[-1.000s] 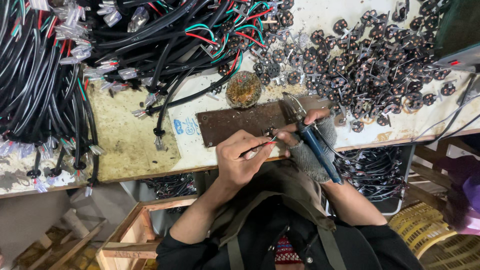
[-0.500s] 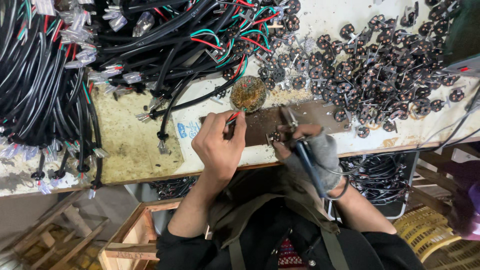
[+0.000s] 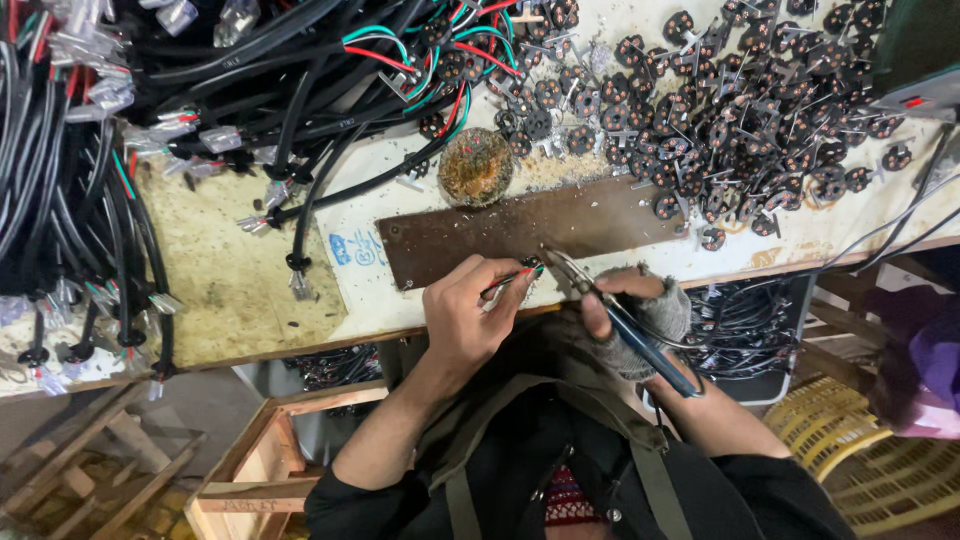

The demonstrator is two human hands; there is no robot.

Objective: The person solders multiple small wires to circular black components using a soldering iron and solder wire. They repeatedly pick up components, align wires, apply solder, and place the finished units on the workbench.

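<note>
Two hands meet at the near edge of the bench (image 3: pixel 250 290), over a long brown metal strip (image 3: pixel 520 228). The left hand (image 3: pixel 465 315) has come back down from the heap of cable; half a second ago it was raised toward the rusty round dish (image 3: pixel 476 166), now it sits low with its fingers (image 3: pixel 500 280) pinched narrow on a cable end (image 3: pixel 520 275) whose red and green cores show at the tip. The right hand (image 3: pixel 630 310), in a grey fingerless knit glove, has stayed put, wrapped round the blue handles of a pair of pliers (image 3: pixel 610 310). The plier nose points at the wire tip, touching or just beside it; whether the nose bites the wire cannot be told. Judged from this, a fresh cable end has been brought to the tool and the work on it is only starting.

Materials: the bench top is pale, stained, with a worn yellowish mat on its left part and sawdust-like crumbs near the dish. Black rubber-sheathed cables (image 3: pixel 220 90) lie in a thick tangle at upper left, many ends capped with clear plastic sleeves, some showing red, green and white cores. At upper right lies a dense scatter of small dark round plug inserts (image 3: pixel 740 120) with metal pins and coppery spots. Below the bench, a wooden crate frame (image 3: pixel 250 470) on the left, a yellow plastic basket (image 3: pixel 870 470) on the right.
</note>
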